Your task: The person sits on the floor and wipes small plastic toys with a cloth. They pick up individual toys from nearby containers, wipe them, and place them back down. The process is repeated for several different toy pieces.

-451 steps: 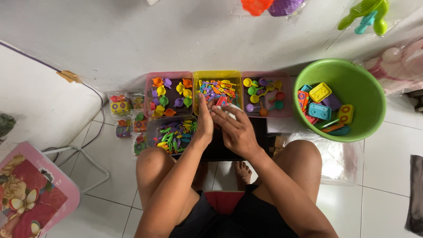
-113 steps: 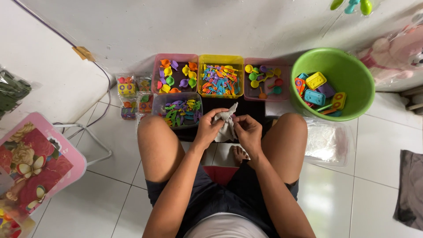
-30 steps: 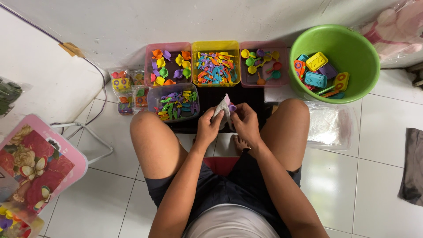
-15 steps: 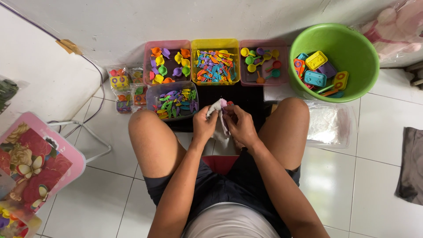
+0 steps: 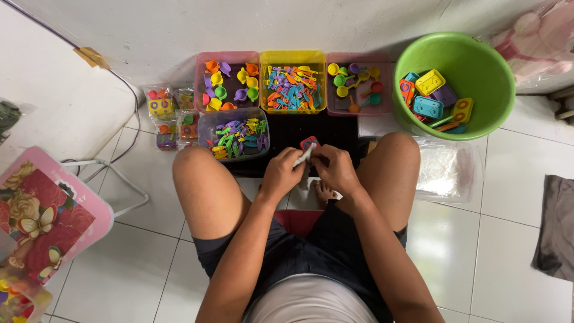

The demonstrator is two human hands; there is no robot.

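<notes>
I sit on a white tiled floor with my knees apart. My left hand and my right hand meet between my knees and together pinch a small clear plastic bag with a red toy piece showing at its top. Just beyond my hands stands a clear tub of small mixed plastic pieces. Behind it, in a row against the wall, are a pink tub of toy cups, a yellow tub of toy utensils and another pink tub of toy spoons and bowls.
A green basin with bigger toy pieces stands at the far right. Clear plastic bags lie beside my right knee. Small filled toy packets sit left of the tubs. A pink flowered stool is at the left, a dark cloth at the right.
My hands have shifted slightly right and lower with the small bag between them, and the red piece now shows at the bag's top. The view has tilted a little.
</notes>
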